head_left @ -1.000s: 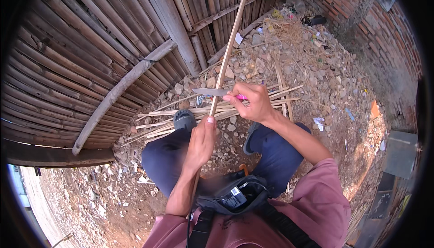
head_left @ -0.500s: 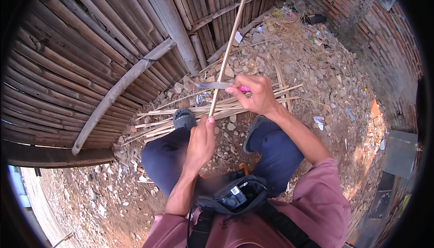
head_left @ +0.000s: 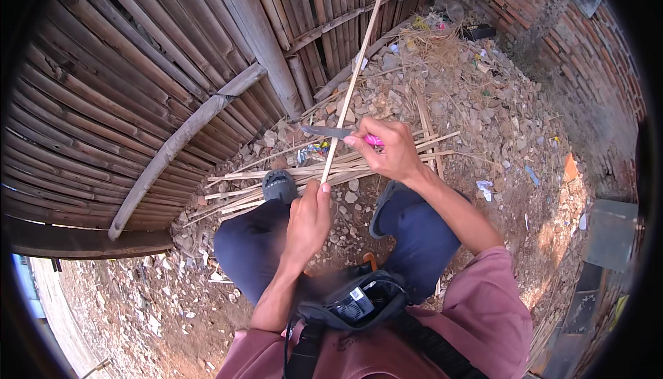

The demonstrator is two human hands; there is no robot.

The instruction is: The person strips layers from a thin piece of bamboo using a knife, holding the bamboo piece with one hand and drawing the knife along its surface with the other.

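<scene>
My left hand (head_left: 309,221) is closed round the lower end of a long, pale strip of bamboo or wood (head_left: 359,61), which slants up and away to the right. In my right hand (head_left: 392,149) is a knife (head_left: 327,131) with a pink handle, mostly hidden by the fingers. Its grey blade points left and lies across the strip, a short way above my left hand. Beneath them, several similar pale strips (head_left: 242,175) lie in a loose pile on the ground by my feet.
A bamboo wall (head_left: 103,123) with thick poles rises at the left. A brick wall (head_left: 601,54) stands at the far right. Rubble and litter (head_left: 476,123) cover the ground. My grey shoes (head_left: 279,185) flank the work, and an open black bag (head_left: 356,299) sits at my waist.
The strip's far end has shifted slightly right and down, and the view has moved a little. Both hands keep their holds, with the blade still across the strip.
</scene>
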